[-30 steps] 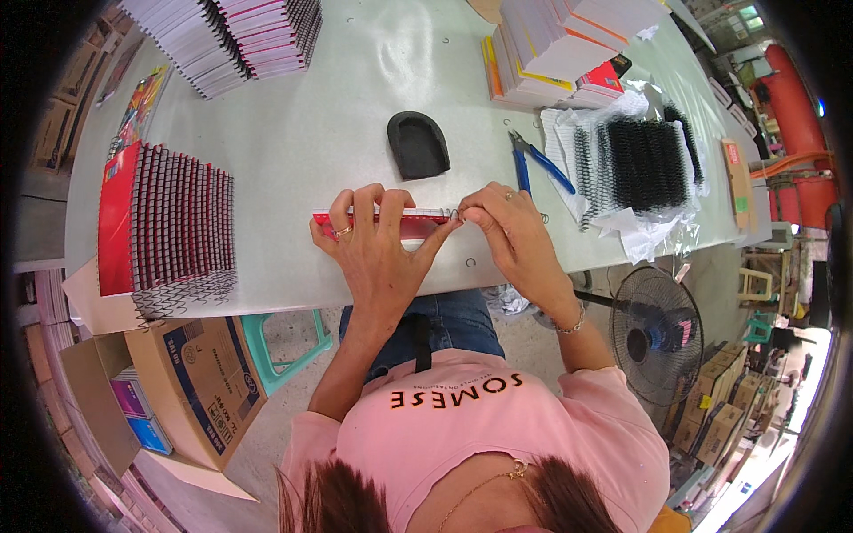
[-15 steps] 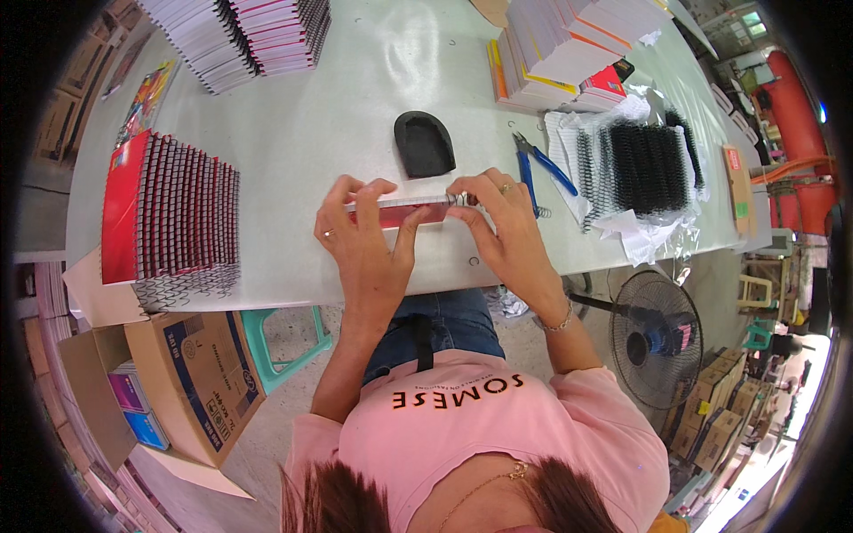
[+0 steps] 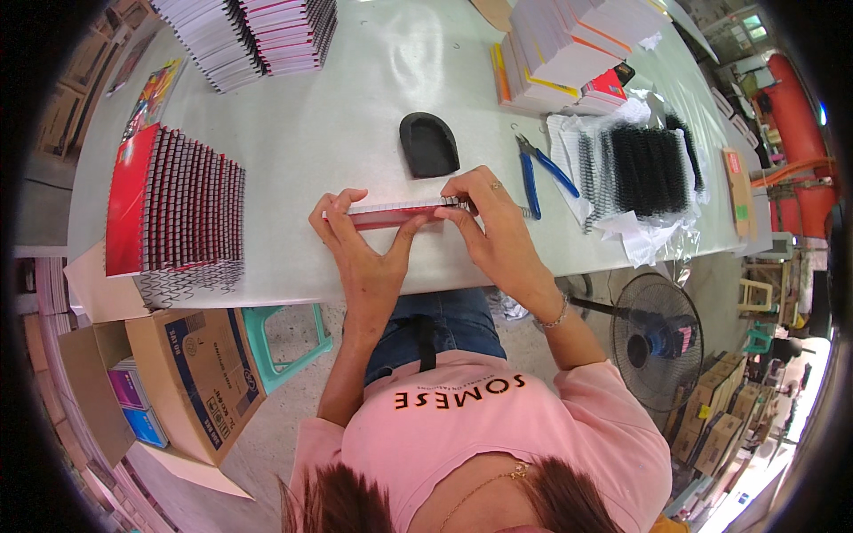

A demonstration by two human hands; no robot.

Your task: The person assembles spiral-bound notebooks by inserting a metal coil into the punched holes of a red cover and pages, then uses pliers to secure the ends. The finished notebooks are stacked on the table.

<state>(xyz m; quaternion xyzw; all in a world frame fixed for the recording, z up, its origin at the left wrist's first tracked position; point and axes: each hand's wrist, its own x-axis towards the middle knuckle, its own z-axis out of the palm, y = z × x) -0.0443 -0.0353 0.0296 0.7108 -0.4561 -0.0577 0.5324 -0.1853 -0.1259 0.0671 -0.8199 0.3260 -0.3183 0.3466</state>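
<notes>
A thin red-covered notebook [image 3: 382,214] stands edge-up over the table's near side, its white punched edge on top. My left hand [image 3: 366,262] is closed on its left part, fingers behind and thumb on the near face. At the notebook's right end, my right hand [image 3: 499,244] pinches a dark wire spiral coil [image 3: 530,213]. Some loops sit on the notebook's edge by my fingertips, and the coil's tail sticks out to the right behind my hand. Just beyond the notebook lies a black shallow holder [image 3: 428,147]. Blue-handled cutters [image 3: 553,173] lie right of it.
Red spiral-bound notebooks [image 3: 191,200] are stacked at the left, more bound books [image 3: 289,35] at the far left. Unbound books [image 3: 569,53] stand far right. Black coils [image 3: 647,169] lie on white paper at the right. A fan [image 3: 657,342] and open carton [image 3: 191,382] flank the table.
My left hand has slid left along the notebook toward its end. My right hand has shifted slightly left, and more of the notebook's white edge shows. The view has moved a little.
</notes>
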